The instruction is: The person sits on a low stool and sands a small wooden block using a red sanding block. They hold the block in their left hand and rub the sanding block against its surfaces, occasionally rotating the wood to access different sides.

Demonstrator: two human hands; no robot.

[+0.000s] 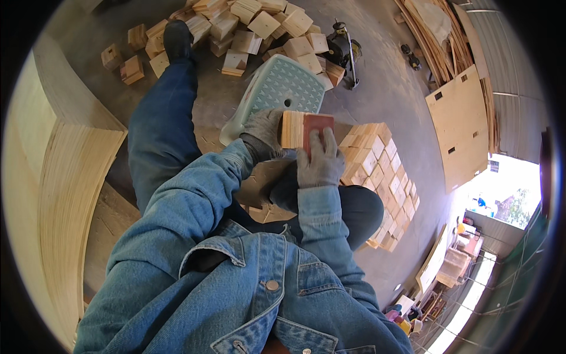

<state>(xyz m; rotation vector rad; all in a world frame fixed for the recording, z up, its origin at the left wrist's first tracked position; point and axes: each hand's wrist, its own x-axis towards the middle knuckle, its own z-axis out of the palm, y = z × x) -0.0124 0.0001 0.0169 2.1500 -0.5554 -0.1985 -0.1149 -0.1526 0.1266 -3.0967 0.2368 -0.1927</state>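
Observation:
A wooden block (pixel 292 130) with layered, plywood-like edges is held up in front of me, over the near end of a pale green plastic stool. My left hand (pixel 263 133), in a grey glove, is closed around the block's left end. At the block's right side is a flat reddish-brown surface (pixel 317 123); I cannot tell whether it is a face of the block or a separate sheet. My right hand (pixel 320 162), also gloved in grey, grips there from the near side, its fingers lying over the reddish-brown surface. Its thumb is partly hidden.
The stool (pixel 287 82) stands just beyond my hands. Loose wooden blocks (pixel 247 41) lie heaped past it, beside a black tool with a metal bar (pixel 348 53). Stacked blocks (pixel 383 171) stand right of my knee. Large plywood sheets (pixel 71 177) rise on the left; boards (pixel 463 127) lean at right.

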